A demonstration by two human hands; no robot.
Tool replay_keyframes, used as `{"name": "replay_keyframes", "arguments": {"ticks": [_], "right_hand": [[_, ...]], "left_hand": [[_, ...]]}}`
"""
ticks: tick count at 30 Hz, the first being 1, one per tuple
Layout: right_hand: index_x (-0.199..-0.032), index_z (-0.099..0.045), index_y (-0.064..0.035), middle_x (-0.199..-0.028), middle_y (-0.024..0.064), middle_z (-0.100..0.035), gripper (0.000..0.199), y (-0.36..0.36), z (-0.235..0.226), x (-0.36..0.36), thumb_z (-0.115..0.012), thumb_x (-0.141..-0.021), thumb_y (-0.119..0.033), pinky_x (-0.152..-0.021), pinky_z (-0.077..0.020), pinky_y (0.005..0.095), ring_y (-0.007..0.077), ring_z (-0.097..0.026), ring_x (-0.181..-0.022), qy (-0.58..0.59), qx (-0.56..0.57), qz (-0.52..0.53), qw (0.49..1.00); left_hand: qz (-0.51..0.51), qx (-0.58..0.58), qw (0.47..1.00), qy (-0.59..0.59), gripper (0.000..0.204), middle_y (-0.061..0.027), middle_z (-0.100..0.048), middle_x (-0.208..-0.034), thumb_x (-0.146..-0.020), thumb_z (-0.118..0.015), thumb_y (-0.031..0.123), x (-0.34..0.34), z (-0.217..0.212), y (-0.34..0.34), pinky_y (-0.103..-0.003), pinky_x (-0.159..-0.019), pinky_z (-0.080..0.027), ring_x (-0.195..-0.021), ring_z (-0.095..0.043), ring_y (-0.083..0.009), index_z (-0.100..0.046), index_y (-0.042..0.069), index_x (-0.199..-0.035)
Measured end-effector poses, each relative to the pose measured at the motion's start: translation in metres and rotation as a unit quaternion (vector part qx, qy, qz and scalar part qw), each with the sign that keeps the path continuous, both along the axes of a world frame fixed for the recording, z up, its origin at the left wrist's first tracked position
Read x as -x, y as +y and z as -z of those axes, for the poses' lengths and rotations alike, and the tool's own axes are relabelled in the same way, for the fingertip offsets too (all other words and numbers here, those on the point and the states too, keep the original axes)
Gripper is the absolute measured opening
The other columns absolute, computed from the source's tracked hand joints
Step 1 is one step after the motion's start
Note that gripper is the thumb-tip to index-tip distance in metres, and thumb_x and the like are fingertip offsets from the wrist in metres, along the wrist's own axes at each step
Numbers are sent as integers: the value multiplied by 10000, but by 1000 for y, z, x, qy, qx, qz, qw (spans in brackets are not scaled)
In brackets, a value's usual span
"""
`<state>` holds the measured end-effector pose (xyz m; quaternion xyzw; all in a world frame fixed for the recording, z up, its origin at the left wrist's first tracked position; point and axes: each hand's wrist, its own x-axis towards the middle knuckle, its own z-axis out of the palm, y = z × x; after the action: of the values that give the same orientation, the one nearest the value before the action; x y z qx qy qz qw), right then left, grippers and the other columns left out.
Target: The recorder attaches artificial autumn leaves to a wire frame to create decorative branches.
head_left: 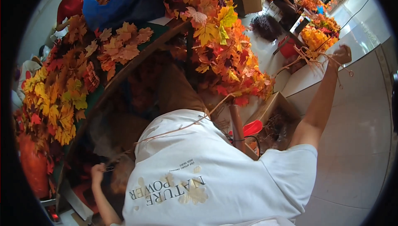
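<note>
Out at the right, my right hand (342,55) is raised with its fingers closed round a bunch of thin brown twig-like stems (310,57), whose curled ends stick out. Low on the left, my left hand (98,173) is closed beside the dark table edge; a thin shiny tip shows at its fingers, too small to name. Another brown stem (182,130) lies across my white shirt. Orange, red and yellow artificial maple leaves (238,56) hang in a thick bunch in front of me. More artificial leaves (62,106) cover the table on the left.
A blue bag (120,2) with brown leaves stands on the table (137,58). A cardboard box (275,112) with dark stems is beside my right side, near a red object (253,128). Two people (74,2) work farther off. Faint smoke hangs near my left hand.
</note>
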<state>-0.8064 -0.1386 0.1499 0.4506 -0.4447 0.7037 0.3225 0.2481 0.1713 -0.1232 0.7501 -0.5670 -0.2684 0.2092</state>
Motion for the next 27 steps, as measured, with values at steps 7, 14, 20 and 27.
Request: {"name": "replay_keyframes", "arguments": {"ticks": [7, 14, 20, 27], "right_hand": [[-617, -563, 5, -631, 67, -534, 203, -13, -75, -214, -408, -676, 121, -440, -338, 218, 121, -468, -514, -49, 35, -338, 939], [-580, -518, 2, -598, 89, -523, 206, -6, -97, -329, -386, -673, 130, -389, -252, 208, 93, -390, -470, -75, 47, -510, 855], [-607, -515, -3, -601, 57, -504, 189, -27, -80, -342, -428, -720, 121, -466, -337, 227, 111, -433, -533, 95, 8, -367, 925], [-825, -612, 0, -856, 82, -637, 99, -33, 63, 47, -586, -751, -60, -633, -511, 306, 171, -602, -716, -133, -24, -203, 970]], "left_hand": [[278, -120, 852, -427, 581, -164, -444, -1270, -656, -644, 5, 179, -106, -112, -488, -1081, -228, -1245, -362, -344, -485, 34, -1214], [466, 217, 832, 211, 733, -179, -336, -1416, -886, -465, 542, 420, -193, -251, -376, -1096, -203, -1345, -275, -269, -353, -8, -1357], [432, -101, 602, 664, 382, 7, -455, -704, -978, -383, 365, 485, -173, -223, -190, -455, -349, -512, -399, -61, -535, 26, -1068], [116, 35, 831, 542, 320, 45, -350, -501, -972, -427, 311, 275, -129, -184, -207, -345, -207, -384, -271, -39, -485, 76, -763]]}}
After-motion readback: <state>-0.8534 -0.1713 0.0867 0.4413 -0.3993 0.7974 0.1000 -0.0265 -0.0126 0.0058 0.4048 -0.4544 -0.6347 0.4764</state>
